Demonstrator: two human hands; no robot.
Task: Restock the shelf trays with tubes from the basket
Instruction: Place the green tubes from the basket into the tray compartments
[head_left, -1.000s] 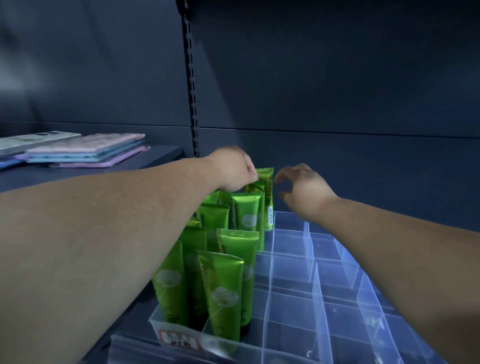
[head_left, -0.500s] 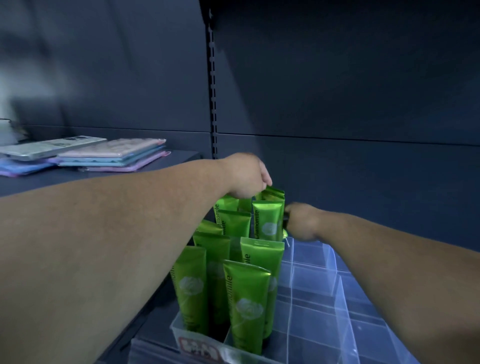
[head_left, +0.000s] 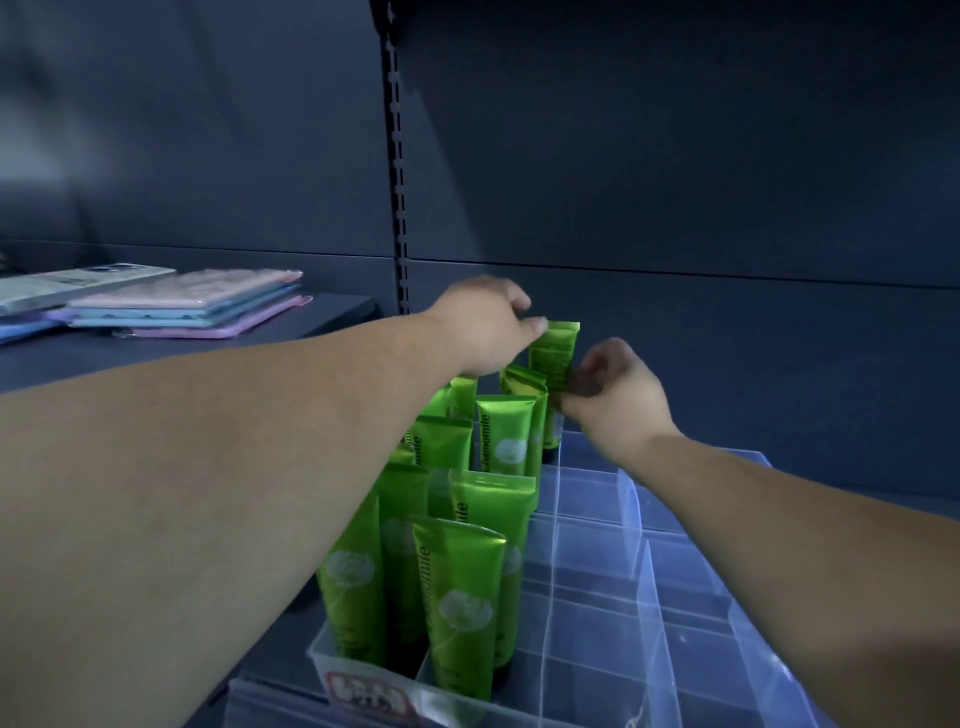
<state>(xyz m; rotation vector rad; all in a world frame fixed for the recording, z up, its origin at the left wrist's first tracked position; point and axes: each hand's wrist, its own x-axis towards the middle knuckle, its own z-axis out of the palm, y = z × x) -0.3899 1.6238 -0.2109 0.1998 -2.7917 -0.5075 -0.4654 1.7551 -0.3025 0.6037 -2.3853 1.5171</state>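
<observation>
At the back of the clear tray, toward 12 o'clock, one green tube now stands raised above its neighbours; half a second ago its top sat level with them. The right hand has come up from behind the rows to 1 o'clock, and its grip is closed, fingers curled on the tube's lower right edge. The left hand, at 11 o'clock, keeps its grip pinched on the tube's crimped top corner.

The tray sits on a dark shelf, with a red-and-white label on its front edge at 6 o'clock and thin dividers splitting it into cells. Farther off, at 9 o'clock, flat pastel packets lie stacked on a neighbouring shelf. A slotted upright climbs the dark back panel at 12 o'clock.

The other tubes fill the tray's two left columns. They are glossy green and stand cap down, with flat sealed tops, a pale round emblem and dark lettering running up the side.
</observation>
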